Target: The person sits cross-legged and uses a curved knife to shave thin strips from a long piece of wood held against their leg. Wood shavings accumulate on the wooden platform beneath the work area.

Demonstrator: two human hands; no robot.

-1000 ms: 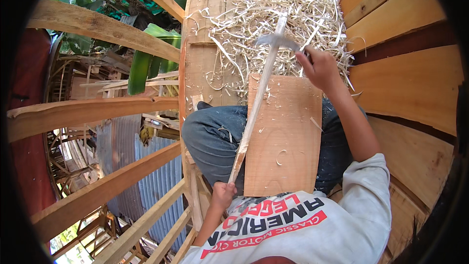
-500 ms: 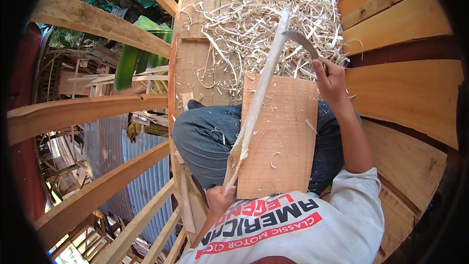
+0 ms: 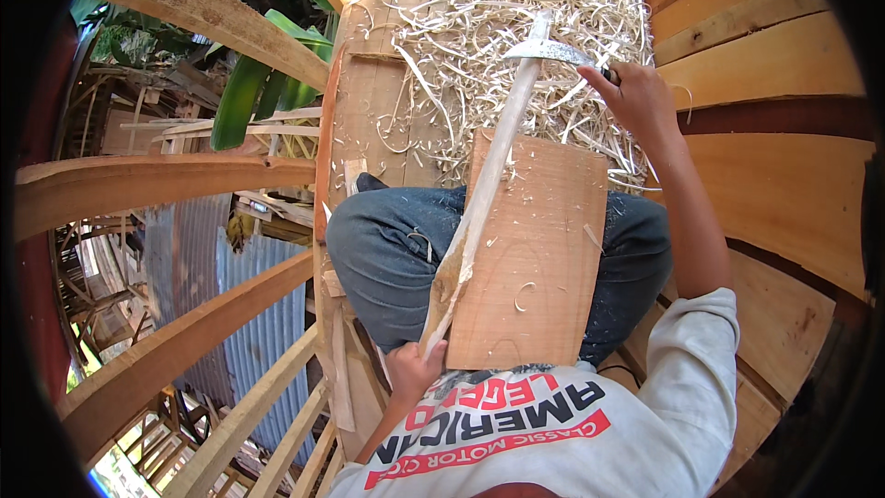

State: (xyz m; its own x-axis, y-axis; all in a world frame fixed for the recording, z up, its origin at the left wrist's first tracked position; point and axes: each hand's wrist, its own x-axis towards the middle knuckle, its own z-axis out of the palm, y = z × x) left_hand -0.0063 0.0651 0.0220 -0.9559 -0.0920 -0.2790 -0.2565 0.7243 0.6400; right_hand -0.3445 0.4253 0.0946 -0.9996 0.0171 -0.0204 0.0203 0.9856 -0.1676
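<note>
Nearest to the body, left hand (image 3: pixel 413 371) closed around the lower, wider end of a long pale wooden stick (image 3: pixel 479 198), held just beside the near left corner of the board (image 3: pixel 530 258). Stick lying slanted along the left edge of that flat reddish-brown board, resting across the lap in blue jeans (image 3: pixel 387 249). Lower part of the stick rough and splintered, upper part smoother and more even; judged from this, shaping well advanced on the far portion, still left to do near the left hand. Small curls of wood scattered over the board.

Further out, right hand (image 3: pixel 636 101) closed on the handle of a curved metal blade (image 3: pixel 553 52), the blade touching the far end of the stick. Beyond the far edge of the board, a thick heap of pale shavings (image 3: pixel 489 28) covering the plank floor (image 3: pixel 369 111), sign of much cutting already done.

No packages, labels or signs visible among the things; only red and black printed letters on the white shirt close to the camera. Far left, wooden beams (image 3: pixel 184 9), green leaves and corrugated metal sheets (image 3: pixel 249 304) below.
</note>
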